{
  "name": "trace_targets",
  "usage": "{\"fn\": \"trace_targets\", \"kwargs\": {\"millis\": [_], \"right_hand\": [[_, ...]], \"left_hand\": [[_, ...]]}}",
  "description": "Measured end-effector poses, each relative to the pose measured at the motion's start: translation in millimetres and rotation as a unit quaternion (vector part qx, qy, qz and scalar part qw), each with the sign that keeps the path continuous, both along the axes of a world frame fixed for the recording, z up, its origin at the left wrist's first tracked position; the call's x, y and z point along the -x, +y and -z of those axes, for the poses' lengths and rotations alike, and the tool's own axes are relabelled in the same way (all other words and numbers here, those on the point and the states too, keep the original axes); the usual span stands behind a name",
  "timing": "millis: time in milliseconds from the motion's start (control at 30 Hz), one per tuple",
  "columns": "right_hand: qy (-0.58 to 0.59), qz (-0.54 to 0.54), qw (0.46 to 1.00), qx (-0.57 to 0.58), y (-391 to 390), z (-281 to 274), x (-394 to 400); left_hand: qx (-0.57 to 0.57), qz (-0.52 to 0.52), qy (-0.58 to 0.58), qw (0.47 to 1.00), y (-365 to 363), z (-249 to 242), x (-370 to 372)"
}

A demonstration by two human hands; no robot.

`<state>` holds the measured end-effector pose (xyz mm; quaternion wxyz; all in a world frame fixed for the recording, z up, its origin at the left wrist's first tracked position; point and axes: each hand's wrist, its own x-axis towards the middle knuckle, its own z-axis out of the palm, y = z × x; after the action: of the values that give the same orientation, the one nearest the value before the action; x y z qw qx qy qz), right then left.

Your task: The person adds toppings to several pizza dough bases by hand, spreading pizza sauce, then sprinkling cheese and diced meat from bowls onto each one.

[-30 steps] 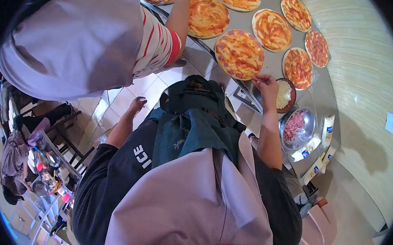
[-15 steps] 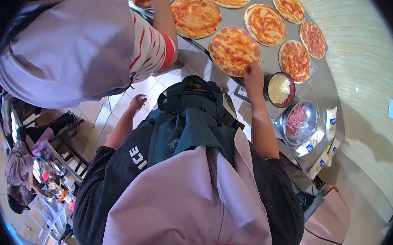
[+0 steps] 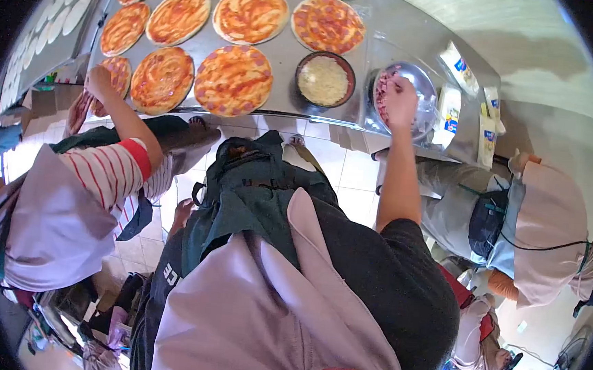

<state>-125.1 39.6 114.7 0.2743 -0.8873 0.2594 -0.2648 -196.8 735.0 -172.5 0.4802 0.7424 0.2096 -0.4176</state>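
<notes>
My right hand (image 3: 401, 104) is down in a shiny metal bowl (image 3: 425, 117) of diced ham (image 3: 383, 98), its fingers curled around some of the pink pieces. Just left of that bowl stands a dark bowl (image 3: 350, 92) filled with grated cheese (image 3: 323, 79). My left hand (image 3: 183, 213) hangs low beside my body, apart from the counter, with loose fingers and nothing visible in it; part of it is hidden. The nearest pizza, a sauced base with ham bits (image 3: 233, 81), lies left of the cheese. Another ham-topped pizza (image 3: 328, 23) is behind the cheese bowl.
Several sauced pizza bases (image 3: 250, 15) cover the metal counter (image 3: 281, 108). At the left, a co-worker's hand (image 3: 99, 82) is over another pizza (image 3: 117, 73). White and blue packets (image 3: 460, 67) lie right of the ham bowl. A person in an apron (image 3: 549, 216) stands to my right.
My right hand has left the ham-topped pizza's edge and moved right into the ham bowl. The view has turned right, and my left hand now sits closer to my body.
</notes>
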Motion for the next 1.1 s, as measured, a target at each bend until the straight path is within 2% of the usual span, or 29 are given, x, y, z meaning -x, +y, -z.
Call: {"fn": "trace_targets", "kwargs": {"millis": [67, 100, 133, 167, 233, 367, 400, 467, 500, 600, 633, 667, 700, 733, 767, 800, 833, 867, 900, 933, 1000, 1100], "right_hand": [[0.211, 0.094, 0.973, 0.025, -56.7, 29.8, 32.9], [0.213, 0.093, 0.972, 0.023, -84.6, 57.0, 49.1], [0.248, 0.093, 0.964, 0.023, -109.4, 88.1, 64.7], [0.283, 0.092, 0.955, 0.023, -123.6, 105.8, 73.2], [0.308, 0.087, 0.948, 0.007, -119.2, 109.8, 75.3], [0.371, 0.077, 0.925, -0.005, -81.8, 83.8, 65.0], [0.415, 0.070, 0.906, 0.035, -92.0, 113.1, 65.9], [0.415, 0.073, 0.906, 0.037, -92.2, 126.2, 67.1], [0.416, 0.079, 0.905, 0.042, -92.1, 129.0, 65.9], [0.402, 0.057, 0.912, 0.054, -87.2, 103.4, 66.6], [0.399, 0.053, 0.914, 0.056, -98.5, 115.1, 69.8], [0.314, 0.074, 0.943, -0.081, -118.7, 140.0, 77.3], [0.222, 0.092, 0.946, -0.217, -132.3, 154.5, 80.2], [0.087, 0.116, 0.842, -0.520, -127.6, 127.6, 82.2], [0.088, 0.113, 0.844, -0.517, -130.2, 120.1, 83.7], [0.023, 0.093, 0.776, -0.623, -138.4, 117.0, 86.5], [-0.041, 0.070, 0.693, -0.716, -138.3, 102.5, 85.6], [-0.050, 0.072, 0.668, -0.739, -137.5, 86.5, 86.4], [-0.046, 0.065, 0.672, -0.737, -137.6, 76.8, 83.6], [-0.065, 0.038, 0.649, -0.757, -136.7, 70.4, 78.1], [-0.081, -0.011, 0.597, -0.798, -132.3, 55.0, 63.2], [-0.048, -0.113, 0.578, -0.807, -114.5, 32.5, 26.8]], "left_hand": [[-0.033, -0.022, 0.014, 0.999, -37.0, -41.5, -18.9], [-0.065, -0.048, 0.026, 0.996, -56.0, -57.1, -28.4], [-0.077, 0.007, 0.009, 0.997, -64.6, -58.9, -37.9], [-0.086, -0.003, 0.011, 0.996, -87.7, -83.4, -46.1], [-0.037, 0.022, -0.015, 0.999, -108.8, -101.4, -56.1], [-0.047, 0.029, -0.042, 0.998, -148.4, -118.5, -52.5], [-0.052, 0.036, -0.049, 0.997, -157.1, -123.8, -48.2], [-0.059, 0.047, -0.064, 0.995, -162.9, -124.1, -37.4], [-0.070, 0.038, -0.030, 0.996, -169.0, -130.1, -33.0], [-0.058, 0.005, -0.017, 0.998, -160.4, -110.0, -5.2], [-0.051, 0.002, -0.018, 0.999, -150.4, -92.3, 5.7], [-0.006, -0.040, 0.022, 0.999, -124.5, -49.2, 18.9], [-0.041, -0.014, 0.056, 0.998, -135.7, -64.9, 22.9], [-0.044, -0.013, 0.040, 0.998, -141.1, -66.6, 32.4], [-0.047, -0.013, 0.025, 0.998, -145.8, -68.4, 43.1], [-0.028, -0.051, 0.039, 0.998, -138.2, -43.6, 56.9], [-0.023, -0.056, 0.039, 0.997, -146.6, -50.0, 60.4], [-0.043, 0.070, -0.029, 0.996, -152.7, -57.8, 63.8], [-0.064, 0.193, -0.097, 0.974, -162.6, -65.6, 67.6], [-0.037, -0.032, 0.030, 0.998, -174.0, -62.7, 71.0], [-0.044, -0.038, 0.013, 0.998, -189.2, -53.6, 68.8], [-0.025, -0.085, 0.006, 0.996, -195.2, -34.2, 72.1]]}}
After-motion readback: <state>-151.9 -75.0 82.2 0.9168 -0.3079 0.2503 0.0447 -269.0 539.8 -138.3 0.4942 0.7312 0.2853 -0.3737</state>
